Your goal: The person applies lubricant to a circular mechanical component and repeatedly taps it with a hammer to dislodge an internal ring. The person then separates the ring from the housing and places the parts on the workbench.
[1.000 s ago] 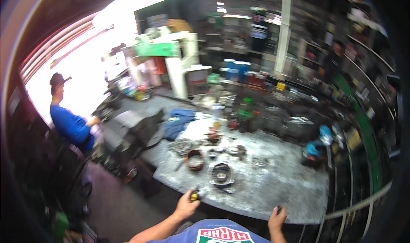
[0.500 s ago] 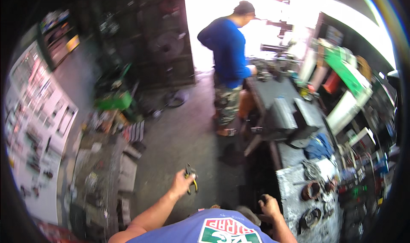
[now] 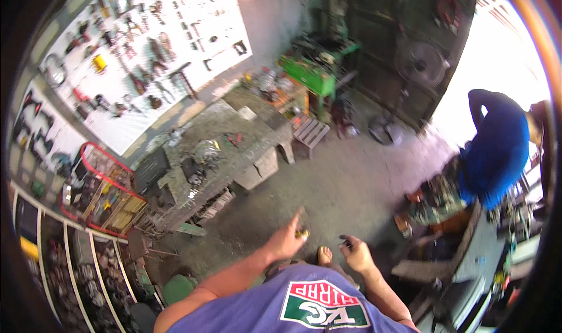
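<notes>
My left hand [image 3: 283, 243] is held out in front of my body, closed around pliers [image 3: 302, 234]. Only a bit of their yellow-and-black handles shows beside the fingers, and the index finger points forward. To its right is my right hand [image 3: 357, 256], with its fingers closed on a small dark piece that is too unclear to name. Both hands are in the air above the concrete floor, apart from each other and touching no bench.
A worn workbench [image 3: 234, 135] with tools and parts stands at the left, below a white pegboard [image 3: 146, 52] of hanging tools. Beyond are a small slatted stool [image 3: 311, 131], a green metal stand [image 3: 310, 75] and a fan [image 3: 422, 62]. A person in blue [image 3: 497, 146] bends at the right bench [image 3: 486, 245].
My view has swung left, bringing the left workbench and pegboard toward the middle. My hands are closer together, and the pliers, plainly visible before, are now mostly hidden by my left hand.
</notes>
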A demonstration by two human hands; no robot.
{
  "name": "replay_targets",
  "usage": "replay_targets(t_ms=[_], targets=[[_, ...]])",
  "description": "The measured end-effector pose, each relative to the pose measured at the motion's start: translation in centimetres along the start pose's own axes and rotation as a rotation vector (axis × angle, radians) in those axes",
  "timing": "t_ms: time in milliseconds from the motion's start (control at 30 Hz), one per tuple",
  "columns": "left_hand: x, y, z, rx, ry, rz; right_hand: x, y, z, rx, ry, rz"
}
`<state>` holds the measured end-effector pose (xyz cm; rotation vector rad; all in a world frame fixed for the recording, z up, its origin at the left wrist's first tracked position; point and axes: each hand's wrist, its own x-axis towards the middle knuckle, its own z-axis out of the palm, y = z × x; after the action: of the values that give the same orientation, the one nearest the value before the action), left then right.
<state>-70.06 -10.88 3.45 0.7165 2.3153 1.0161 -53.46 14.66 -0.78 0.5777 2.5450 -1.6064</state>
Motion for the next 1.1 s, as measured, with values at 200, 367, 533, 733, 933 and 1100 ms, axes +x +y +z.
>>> replay_targets(t_ms=[200,367,533,733,933,1100], targets=[[-1.1,-3.1,-2.2,-0.129,0.107,0.004,13.5,-11.7,6.2,-0.049,-0.474,-0.607],[-2.2,-9.7,-6.5,-0.351,0.412,-0.224,22.3,-18.2,15.4,-0.214,-0.849,-0.824],[-5.7,-19.8,-13.2,-0.583,0.764,-0.423,29.3,-27.1,24.2,-0.398,-0.757,-0.926],[-16.0,-29.3,-22.6,-0.493,1.048,-0.629,41.7,-43.3,31.9,-0.427,-0.431,-0.939],[-23.6,-33.2,-21.3,-0.362,1.284,-0.984,54.1,-60.3,39.1,-0.196,-0.199,-1.163],[-25.2,-36.5,-11.0,-0.272,1.098,-1.392,66.3,-73.1,46.1,-0.178,-0.007,-1.151]])
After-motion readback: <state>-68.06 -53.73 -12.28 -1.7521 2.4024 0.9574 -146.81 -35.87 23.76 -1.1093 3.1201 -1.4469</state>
